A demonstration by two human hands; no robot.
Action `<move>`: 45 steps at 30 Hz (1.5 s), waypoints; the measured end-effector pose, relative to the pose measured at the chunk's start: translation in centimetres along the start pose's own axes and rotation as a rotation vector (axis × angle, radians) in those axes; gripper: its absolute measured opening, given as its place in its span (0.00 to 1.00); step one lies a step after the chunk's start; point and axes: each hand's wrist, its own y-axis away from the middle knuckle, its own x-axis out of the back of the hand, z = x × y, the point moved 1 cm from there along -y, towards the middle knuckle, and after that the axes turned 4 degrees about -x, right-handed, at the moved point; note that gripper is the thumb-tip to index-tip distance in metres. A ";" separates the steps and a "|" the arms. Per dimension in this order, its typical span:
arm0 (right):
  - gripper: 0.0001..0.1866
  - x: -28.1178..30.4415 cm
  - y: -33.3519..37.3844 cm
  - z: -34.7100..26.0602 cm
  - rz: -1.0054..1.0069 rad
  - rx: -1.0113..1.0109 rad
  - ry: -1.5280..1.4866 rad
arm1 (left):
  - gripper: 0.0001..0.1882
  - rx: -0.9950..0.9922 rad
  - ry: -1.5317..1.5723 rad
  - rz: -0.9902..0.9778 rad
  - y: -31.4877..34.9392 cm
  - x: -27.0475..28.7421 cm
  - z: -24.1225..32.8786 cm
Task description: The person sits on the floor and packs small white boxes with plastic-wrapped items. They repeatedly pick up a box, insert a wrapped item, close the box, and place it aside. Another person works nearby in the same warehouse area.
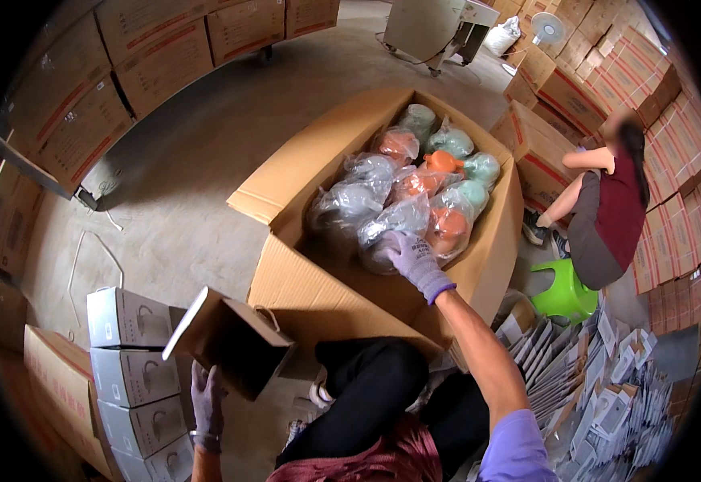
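One large open carton point(302, 277) stands at the middle of the head view, its flaps spread outward, with rounded items in clear plastic bags gathered inside. Green items point(419, 120) lie toward the far end and right side, orange items point(448, 225) through the middle and right, and grey items point(350, 201) at the left and near side. The gloved right hand point(416, 259) reaches into the carton, its fingers lying over a near grey bagged item point(399, 217); whether they close on it cannot be told. The gloved left hand point(206, 398), at near left, is raised just beside a small box point(242, 353), which is tilted, with its open, dark interior facing the wearer; contact and grip cannot be determined.

Left of the small box, grey printed boxes point(138, 377) stand in a stack, with a brown carton point(61, 386) farther left. At near right, flattened boxes point(607, 402) form a dense pile. Beyond them are a green stool point(563, 291) and a co-worker point(619, 197) in a dark red top, in front of stacked cartons point(672, 201). At far left, more cartons point(162, 72) rest on a wheeled platform; at far right stands a fan point(547, 28).
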 end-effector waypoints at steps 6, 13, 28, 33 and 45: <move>0.15 -8.3 -6.6 4.0 -0.073 0.515 0.838 | 0.24 -0.292 -0.314 0.361 4.2 -1.0 -1.0; 0.12 -11.4 -6.9 4.6 -0.496 0.369 0.790 | 0.24 -0.635 -0.513 -0.053 6.8 -6.9 4.3; 0.27 24.0 18.3 -7.1 0.093 -0.338 -0.712 | 0.59 -0.793 0.013 -0.428 -3.8 -25.7 15.1; 0.35 24.9 25.7 -11.3 -0.015 -0.518 -1.179 | 0.11 -1.111 -0.074 -0.373 -2.4 -23.7 15.8; 0.43 18.5 34.7 -12.2 -0.149 -0.338 -0.813 | 0.38 -0.495 -0.065 -0.905 2.1 -17.6 12.8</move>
